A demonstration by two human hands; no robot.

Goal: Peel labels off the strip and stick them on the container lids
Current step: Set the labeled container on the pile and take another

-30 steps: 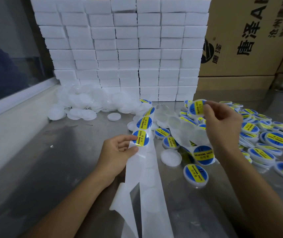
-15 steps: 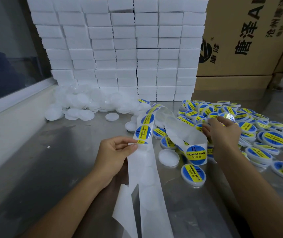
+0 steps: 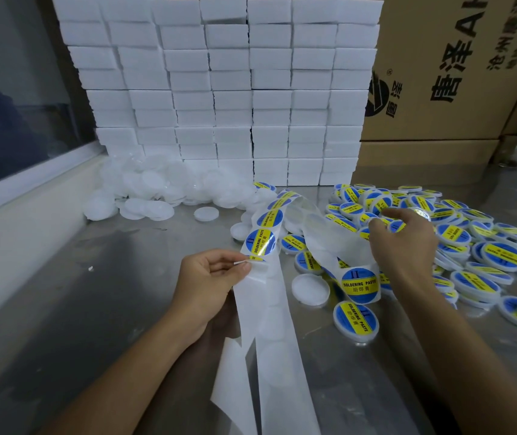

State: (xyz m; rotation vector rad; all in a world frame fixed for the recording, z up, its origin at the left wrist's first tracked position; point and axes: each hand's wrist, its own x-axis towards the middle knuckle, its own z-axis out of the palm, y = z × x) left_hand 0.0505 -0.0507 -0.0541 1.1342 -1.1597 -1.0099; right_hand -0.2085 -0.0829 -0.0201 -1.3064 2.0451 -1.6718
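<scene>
A wall of stacked white foam blocks [image 3: 219, 89] is standing at the far edge of the brushed steel worktop [image 3: 94, 309], with brown printed cardboard cartons [image 3: 455, 73] rising to its right. At its foot, far left, a heap of plain white round plastic lids [image 3: 157, 189] is lying unlabelled. On the right, a spread of lids already wearing blue-and-yellow round labels [image 3: 486, 246] is covering the steel.

The long white backing strip [image 3: 276, 309] is running from the near edge away toward the far middle, its long axis lying near-to-far. The near stretch is bare; further along, labels are sitting on it in a row before it loops back to the right.

The left hand [image 3: 207, 284] is pinching the strip's left edge between thumb and curled fingers, just near of the next unpeeled label [image 3: 260, 243]. That round label is glossy, blue with a yellow band of dark print. It is lying just to the far right of that grip.

The right hand [image 3: 404, 240] is reaching over the labelled pile with fingers curled around a small labelled lid [image 3: 389, 224], seemingly setting it down. It sits well to the right of the next label, so the left hand is the nearer one. One bare white lid [image 3: 310, 288] is lying between the hands, just right of the strip, probably next in line.
</scene>
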